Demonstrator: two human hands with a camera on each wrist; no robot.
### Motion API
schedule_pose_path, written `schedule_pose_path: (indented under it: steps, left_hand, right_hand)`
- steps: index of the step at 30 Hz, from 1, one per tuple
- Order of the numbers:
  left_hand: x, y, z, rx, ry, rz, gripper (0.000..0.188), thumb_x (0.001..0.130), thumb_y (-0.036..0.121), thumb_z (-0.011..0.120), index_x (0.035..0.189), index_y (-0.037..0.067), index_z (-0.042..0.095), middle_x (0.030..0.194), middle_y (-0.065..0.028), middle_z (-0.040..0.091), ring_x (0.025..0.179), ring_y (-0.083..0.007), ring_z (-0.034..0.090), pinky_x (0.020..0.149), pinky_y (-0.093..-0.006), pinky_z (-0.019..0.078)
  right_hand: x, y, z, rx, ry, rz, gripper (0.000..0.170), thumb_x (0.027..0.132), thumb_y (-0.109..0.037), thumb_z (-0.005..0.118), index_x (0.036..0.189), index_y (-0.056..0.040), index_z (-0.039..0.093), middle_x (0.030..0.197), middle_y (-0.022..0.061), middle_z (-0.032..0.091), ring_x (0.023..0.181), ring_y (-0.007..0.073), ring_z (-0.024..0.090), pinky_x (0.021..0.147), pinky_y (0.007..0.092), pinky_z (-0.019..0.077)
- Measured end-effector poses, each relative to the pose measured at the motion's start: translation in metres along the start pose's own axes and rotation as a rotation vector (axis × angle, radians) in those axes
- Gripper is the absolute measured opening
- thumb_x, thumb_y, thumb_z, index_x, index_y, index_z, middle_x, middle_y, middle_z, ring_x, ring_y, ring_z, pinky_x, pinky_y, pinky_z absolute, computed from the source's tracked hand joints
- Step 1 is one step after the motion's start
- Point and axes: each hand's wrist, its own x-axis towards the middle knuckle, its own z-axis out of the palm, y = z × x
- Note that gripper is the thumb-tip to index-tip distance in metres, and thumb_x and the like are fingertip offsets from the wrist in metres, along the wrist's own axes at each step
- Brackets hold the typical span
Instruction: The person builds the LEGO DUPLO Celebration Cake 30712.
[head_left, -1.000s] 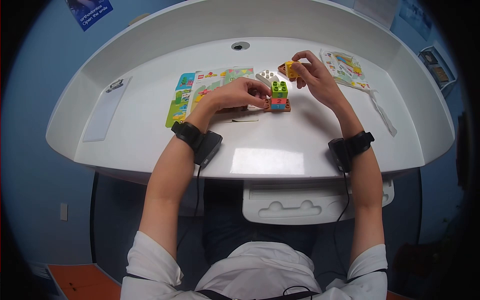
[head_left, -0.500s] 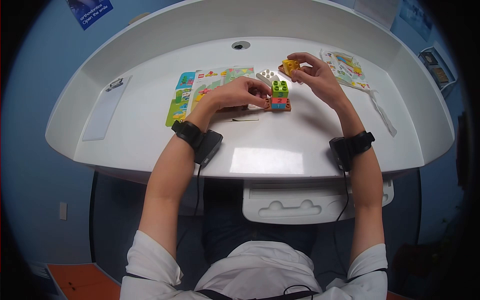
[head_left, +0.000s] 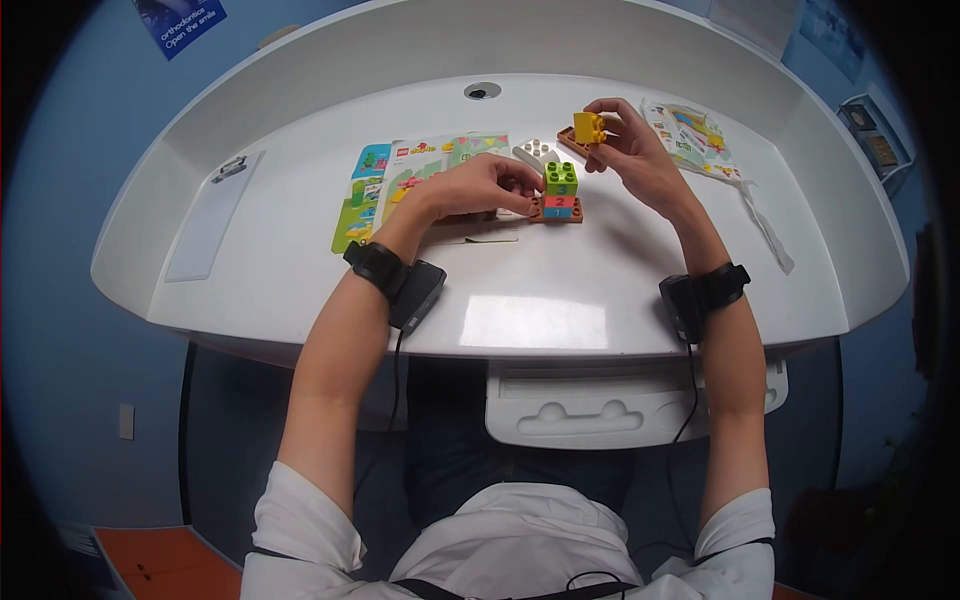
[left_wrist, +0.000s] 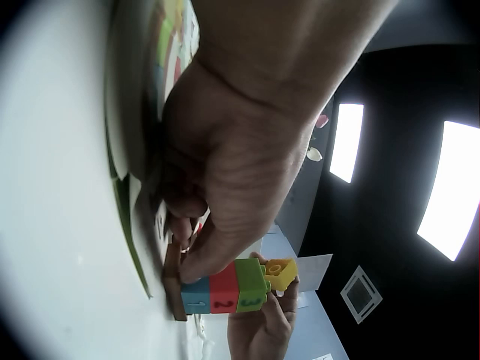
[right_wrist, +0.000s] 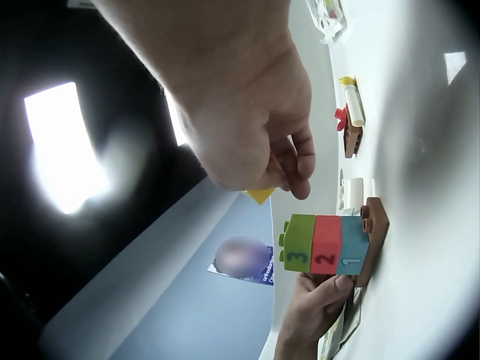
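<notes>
A brick tower stands on a brown baseplate (right_wrist: 379,232): a blue brick marked 1 (left_wrist: 196,297), a red brick marked 2 (left_wrist: 223,291) and a green brick marked 3 (head_left: 560,182) on top. My left hand (head_left: 470,188) pinches the plate's left side, its thumb against the blue brick. Raised behind and right of the tower, my right hand (head_left: 640,158) holds a yellow brick (head_left: 588,128) between thumb and fingers, studs turned toward the right. In the left wrist view the yellow brick (left_wrist: 280,274) appears just beyond the green brick's studs.
Printed leaflets (head_left: 400,180) lie left, partly under my left forearm. A white studded piece (head_left: 535,152) and another brown plate (head_left: 568,138) sit behind the tower. At right is a crumpled plastic bag (head_left: 690,135); at far left, a clipboard (head_left: 215,220).
My right hand has turned the yellow brick in its fingers, so its studs now face sideways, and lifted it slightly. The left hand and the tower have stayed put.
</notes>
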Motion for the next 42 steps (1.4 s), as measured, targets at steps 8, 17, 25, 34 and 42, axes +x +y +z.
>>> schedule_pose_path:
  steps: [8, 17, 25, 34, 42]
  left_hand:
    - [-0.003, 0.004, 0.001, -0.021, 0.0, 0.004, 0.053, 0.079, 0.02, 0.082, 0.125, -0.001, 0.063, 0.098, 0.0004, 0.06, 0.085, -0.0061, 0.055, 0.078, -0.0187, 0.0457]
    - [-0.003, 0.005, 0.001, 0.019, 0.016, 0.008, 0.054, 0.079, 0.023, 0.082, 0.124, 0.0, 0.064, 0.096, 0.0006, 0.06, 0.084, -0.0061, 0.055, 0.076, -0.0188, 0.0452]
    - [-0.005, 0.007, 0.001, 0.018, 0.006, 0.007, 0.053, 0.079, 0.023, 0.082, 0.125, 0.001, 0.064, 0.095, 0.001, 0.06, 0.085, -0.0064, 0.055, 0.076, -0.0191, 0.0452]
    - [-0.002, 0.001, 0.001, -0.008, -0.009, 0.009, 0.053, 0.08, 0.02, 0.081, 0.126, 0.001, 0.063, 0.095, 0.0015, 0.059, 0.084, -0.0054, 0.054, 0.075, -0.0187, 0.0447]
    - [-0.002, 0.003, 0.0, -0.004, -0.005, 0.005, 0.05, 0.08, 0.02, 0.081, 0.124, 0.001, 0.065, 0.094, 0.0017, 0.059, 0.083, -0.0054, 0.053, 0.075, -0.0186, 0.0446]
  right_hand:
    - [0.001, 0.004, -0.002, 0.035, -0.073, -0.018, 0.032, 0.096, 0.002, 0.048, 0.126, -0.0059, 0.04, 0.112, 0.014, 0.064, 0.087, 0.0149, 0.063, 0.082, 0.0325, 0.0537]
    - [0.002, 0.007, -0.002, -0.078, -0.027, 0.025, 0.048, 0.086, -0.017, 0.07, 0.128, -0.0006, 0.053, 0.112, 0.0117, 0.062, 0.104, 0.0208, 0.062, 0.09, 0.033, 0.051]
    - [-0.001, 0.005, 0.0, -0.1, -0.098, -0.019, 0.039, 0.088, -0.009, 0.065, 0.125, -0.0041, 0.056, 0.115, 0.0123, 0.062, 0.109, 0.0236, 0.062, 0.094, 0.0357, 0.0506]
    - [-0.002, 0.006, 0.002, -0.006, -0.098, -0.065, 0.042, 0.087, -0.002, 0.064, 0.127, -0.0063, 0.051, 0.12, 0.0135, 0.063, 0.115, 0.026, 0.062, 0.099, 0.0387, 0.0503]
    - [-0.001, -0.005, 0.0, 0.049, -0.076, 0.009, 0.04, 0.093, -0.01, 0.063, 0.131, -0.0095, 0.053, 0.097, 0.0085, 0.066, 0.09, 0.0156, 0.062, 0.084, 0.0309, 0.0514]
